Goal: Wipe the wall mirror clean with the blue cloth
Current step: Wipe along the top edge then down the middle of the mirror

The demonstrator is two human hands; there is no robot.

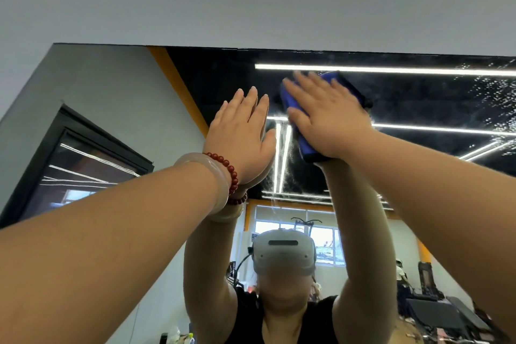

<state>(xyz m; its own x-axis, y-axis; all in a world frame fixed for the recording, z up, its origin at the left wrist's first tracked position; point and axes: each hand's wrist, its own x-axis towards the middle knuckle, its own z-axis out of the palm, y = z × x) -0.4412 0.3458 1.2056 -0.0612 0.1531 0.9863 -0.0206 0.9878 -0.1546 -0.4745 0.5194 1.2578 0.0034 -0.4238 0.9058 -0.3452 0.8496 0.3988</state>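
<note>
Pressing flat with straight fingers, the right hand (326,117) holds the blue cloth (304,145) against the wall mirror (418,98), near its top edge. Just beside it, the left hand (240,134) lies open on the glass.

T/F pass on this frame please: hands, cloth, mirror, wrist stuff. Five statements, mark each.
1. The right hand presses the blue cloth against the mirror with straight fingers. True.
2. The left hand holds a spray bottle. False: it lies flat on the glass and holds nothing.
3. The red bead bracelet is on the cloth-side arm. False: it is worn just below the left hand, beside a pale bangle.
4. Droplets speckle the glass to the right of the cloth. True.
5. The cloth is at the bottom of the mirror. False: it is close to the top edge.
</note>
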